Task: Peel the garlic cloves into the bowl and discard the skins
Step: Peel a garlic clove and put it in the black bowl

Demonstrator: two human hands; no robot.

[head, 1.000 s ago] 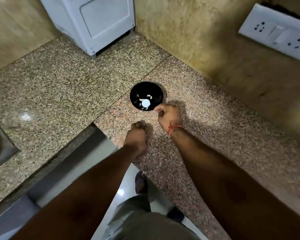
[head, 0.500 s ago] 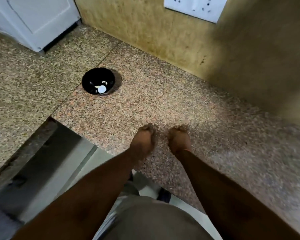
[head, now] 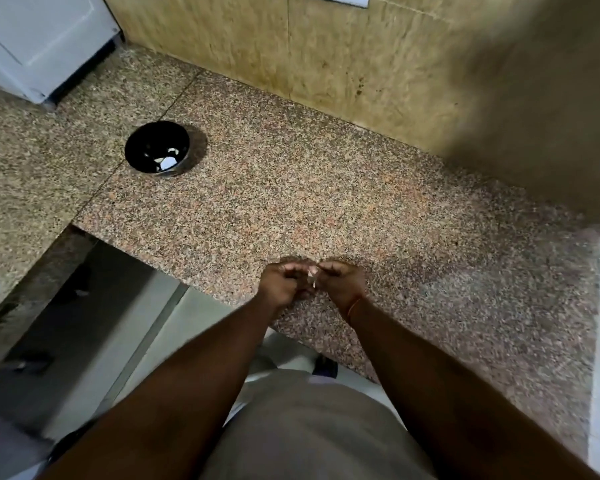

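Two hands, left [head: 280,284] and right [head: 340,282], pinching one garlic clove [head: 312,274] above speckled granite counter [head: 326,188], tan wall [head: 326,57] behind

Blurred white scrap [head: 313,276] between fingers [head: 327,268], perhaps skin.

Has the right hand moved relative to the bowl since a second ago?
Yes. The right hand has pulled back from the black bowl toward the counter's near edge.

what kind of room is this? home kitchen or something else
Most likely a home kitchen. A speckled granite countertop meets a tiled wall, a white appliance stands in the corner, and a small black bowl holds pale peeled pieces.
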